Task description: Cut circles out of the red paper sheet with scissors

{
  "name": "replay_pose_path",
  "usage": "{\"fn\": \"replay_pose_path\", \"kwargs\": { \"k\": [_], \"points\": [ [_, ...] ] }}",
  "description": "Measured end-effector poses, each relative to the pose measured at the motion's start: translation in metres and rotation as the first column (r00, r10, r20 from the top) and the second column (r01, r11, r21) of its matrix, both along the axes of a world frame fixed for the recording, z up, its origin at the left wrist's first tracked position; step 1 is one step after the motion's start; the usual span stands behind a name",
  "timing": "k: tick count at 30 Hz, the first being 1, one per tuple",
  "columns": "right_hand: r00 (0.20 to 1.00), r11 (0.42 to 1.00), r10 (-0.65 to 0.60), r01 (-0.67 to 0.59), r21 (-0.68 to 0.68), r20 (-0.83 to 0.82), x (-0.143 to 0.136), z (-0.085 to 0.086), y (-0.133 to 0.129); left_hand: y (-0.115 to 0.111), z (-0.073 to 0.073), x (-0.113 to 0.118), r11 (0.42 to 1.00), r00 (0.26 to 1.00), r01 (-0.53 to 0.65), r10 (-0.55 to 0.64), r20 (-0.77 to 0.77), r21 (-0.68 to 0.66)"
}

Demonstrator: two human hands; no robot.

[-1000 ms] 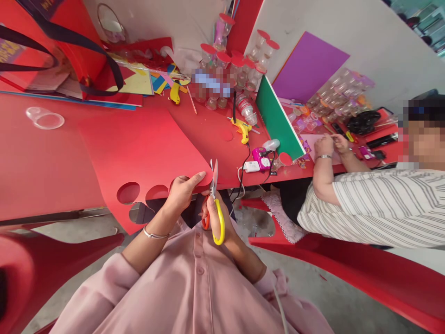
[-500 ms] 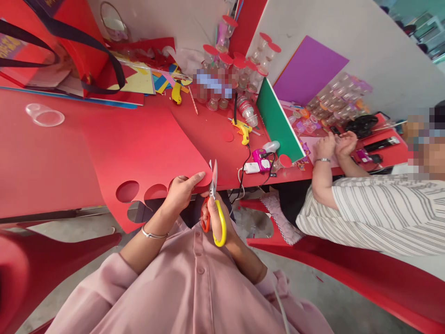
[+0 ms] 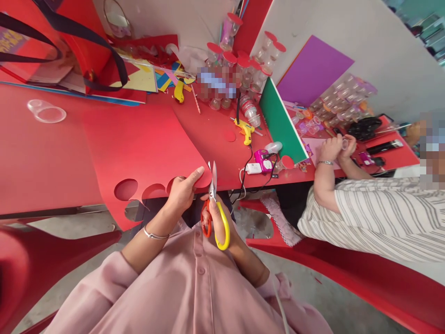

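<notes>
A large red paper sheet (image 3: 146, 144) lies over the table's front edge, with several round holes cut along its near side. My left hand (image 3: 182, 192) pinches the sheet at its near right corner, thumb on top. My right hand (image 3: 219, 222) is closed round the scissors (image 3: 222, 227), which have one yellow and one red handle loop. The scissor blades point away from me, slightly apart, right at the paper's corner beside my left thumb.
On the red table (image 3: 31, 162) are a yellow glue gun (image 3: 245, 131), a pink plug block (image 3: 263, 161) with cables, a yellow cutter (image 3: 179, 91) and stacked plastic cups (image 3: 250, 111). A green board (image 3: 283, 123) stands upright. Right of it, a person's hands (image 3: 330, 150) hold a clear cup.
The scissors' handle loops have spread a little, the yellow one moving down and right. The other person's hands have shifted slightly. The view has turned a little.
</notes>
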State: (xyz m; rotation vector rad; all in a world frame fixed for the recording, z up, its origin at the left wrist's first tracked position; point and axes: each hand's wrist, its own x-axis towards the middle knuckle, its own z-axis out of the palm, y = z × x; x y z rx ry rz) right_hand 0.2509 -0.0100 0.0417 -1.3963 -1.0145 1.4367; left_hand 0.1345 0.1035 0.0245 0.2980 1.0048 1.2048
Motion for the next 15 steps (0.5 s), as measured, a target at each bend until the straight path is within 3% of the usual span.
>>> {"fn": "replay_pose_path", "kwargs": {
  "k": [5, 15],
  "points": [
    [1.000, 1.000, 0.017, -0.017, 0.000, 0.001, -0.0029, 0.0042, -0.0009, 0.0007, 0.0031, 0.0018, 0.999, 0.999, -0.045, 0.045, 0.001, -0.029],
    [1.000, 1.000, 0.016, -0.017, -0.017, -0.021, -0.0011, 0.0010, -0.0026, 0.0010, 0.0018, -0.0012, 0.999, 0.999, -0.029, 0.028, -0.016, -0.024]
  ]
}}
